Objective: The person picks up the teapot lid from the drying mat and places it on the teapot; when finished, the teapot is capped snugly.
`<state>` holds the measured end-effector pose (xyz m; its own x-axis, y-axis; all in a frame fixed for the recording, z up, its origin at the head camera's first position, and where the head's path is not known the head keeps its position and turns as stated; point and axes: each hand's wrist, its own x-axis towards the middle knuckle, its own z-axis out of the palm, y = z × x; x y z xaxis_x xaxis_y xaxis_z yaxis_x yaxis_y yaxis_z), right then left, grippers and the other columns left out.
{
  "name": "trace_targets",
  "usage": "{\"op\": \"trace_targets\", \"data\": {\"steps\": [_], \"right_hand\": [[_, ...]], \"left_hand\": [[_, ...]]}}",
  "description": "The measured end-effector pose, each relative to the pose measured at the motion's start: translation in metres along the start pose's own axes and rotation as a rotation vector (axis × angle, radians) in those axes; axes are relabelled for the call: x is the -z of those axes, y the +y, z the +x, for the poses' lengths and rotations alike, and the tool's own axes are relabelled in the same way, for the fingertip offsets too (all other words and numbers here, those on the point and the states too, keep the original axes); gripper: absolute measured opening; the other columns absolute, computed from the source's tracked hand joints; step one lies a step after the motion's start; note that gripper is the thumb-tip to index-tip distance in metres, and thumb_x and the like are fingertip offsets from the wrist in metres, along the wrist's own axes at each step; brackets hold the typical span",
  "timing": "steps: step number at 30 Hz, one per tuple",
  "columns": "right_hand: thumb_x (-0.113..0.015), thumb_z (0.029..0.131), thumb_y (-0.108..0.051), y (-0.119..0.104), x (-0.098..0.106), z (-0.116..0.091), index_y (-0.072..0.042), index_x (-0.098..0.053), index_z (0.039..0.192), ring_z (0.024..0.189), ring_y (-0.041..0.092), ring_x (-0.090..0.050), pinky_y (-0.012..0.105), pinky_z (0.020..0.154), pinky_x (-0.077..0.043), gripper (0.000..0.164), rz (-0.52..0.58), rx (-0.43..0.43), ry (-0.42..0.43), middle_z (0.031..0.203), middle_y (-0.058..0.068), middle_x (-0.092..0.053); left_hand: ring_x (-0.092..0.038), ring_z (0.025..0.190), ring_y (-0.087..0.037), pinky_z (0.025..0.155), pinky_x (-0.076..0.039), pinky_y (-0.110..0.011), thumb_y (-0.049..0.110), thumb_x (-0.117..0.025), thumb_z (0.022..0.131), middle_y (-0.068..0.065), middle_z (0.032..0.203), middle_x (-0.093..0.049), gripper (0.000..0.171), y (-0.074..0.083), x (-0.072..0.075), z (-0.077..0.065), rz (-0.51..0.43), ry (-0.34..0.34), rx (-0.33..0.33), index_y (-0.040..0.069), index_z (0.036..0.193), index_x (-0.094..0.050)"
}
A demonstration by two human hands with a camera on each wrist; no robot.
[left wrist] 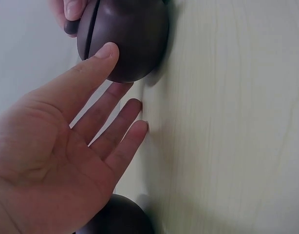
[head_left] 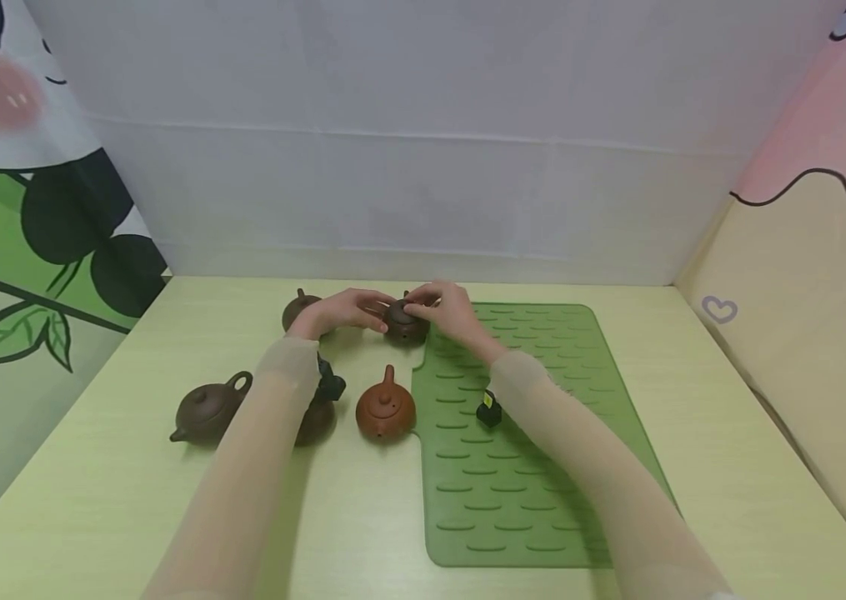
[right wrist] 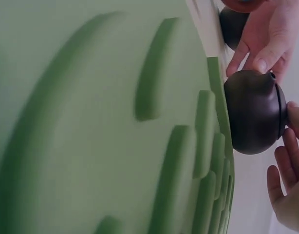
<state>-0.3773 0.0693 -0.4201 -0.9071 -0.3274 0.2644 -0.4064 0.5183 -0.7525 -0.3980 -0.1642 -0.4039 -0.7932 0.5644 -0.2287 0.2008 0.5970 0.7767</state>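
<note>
A dark brown clay teapot (head_left: pixel 407 328) stands at the back of the table, by the left edge of the green mat. My right hand (head_left: pixel 454 310) pinches the lid knob (left wrist: pixel 71 27) on its top. The lid sits on the pot, with only a thin seam showing. My left hand (head_left: pixel 347 310) is at the pot's left side, thumb (left wrist: pixel 106 51) resting on the body and fingers loosely extended. In the right wrist view the spout (right wrist: pixel 272 76) points toward the camera.
Another brown teapot (head_left: pixel 299 310) stands behind my left wrist. A reddish clay teapot (head_left: pixel 385 413) sits left of the ridged green mat (head_left: pixel 513 500). Farther left are a dark teapot (head_left: pixel 202 413) with a loop handle and a brown pot (head_left: pixel 317 424) partly hidden by my forearm.
</note>
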Motion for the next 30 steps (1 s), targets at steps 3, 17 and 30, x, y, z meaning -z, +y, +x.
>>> {"op": "trace_targets", "data": {"steps": [3,17,30], "right_hand": [[-0.072,0.091,-0.026,0.0005,-0.0009,-0.0011,-0.012,-0.074,0.112,0.101,0.02,-0.061,0.034,0.088,-0.053,0.025,0.019,0.001,0.001,0.109,0.006,-0.07],[-0.071,0.092,-0.027,0.0026,-0.0042,-0.0026,-0.013,-0.073,0.115,0.1,0.02,-0.06,0.034,0.085,-0.049,0.027,0.012,-0.013,0.003,0.11,0.007,-0.066],[-0.072,0.092,-0.027,-0.0005,0.0006,0.001,-0.013,-0.07,0.119,0.103,0.022,-0.064,0.038,0.09,-0.053,0.031,-0.074,0.034,-0.037,0.108,0.007,-0.07]], "left_hand": [[-0.047,0.139,-0.035,0.113,-0.041,-0.052,0.02,-0.069,0.093,-0.018,0.151,-0.047,0.061,-0.0017,0.0004,0.0013,-0.003,-0.003,0.0,0.014,0.148,-0.044],[-0.045,0.14,-0.035,0.114,-0.041,-0.051,0.02,-0.069,0.093,-0.017,0.152,-0.046,0.061,-0.0024,0.0013,0.0028,-0.008,-0.014,-0.002,0.013,0.149,-0.043],[-0.044,0.141,-0.037,0.114,-0.039,-0.054,0.018,-0.069,0.093,-0.018,0.153,-0.045,0.065,0.0005,0.0023,-0.0014,0.039,-0.016,-0.009,0.011,0.151,-0.04]]}}
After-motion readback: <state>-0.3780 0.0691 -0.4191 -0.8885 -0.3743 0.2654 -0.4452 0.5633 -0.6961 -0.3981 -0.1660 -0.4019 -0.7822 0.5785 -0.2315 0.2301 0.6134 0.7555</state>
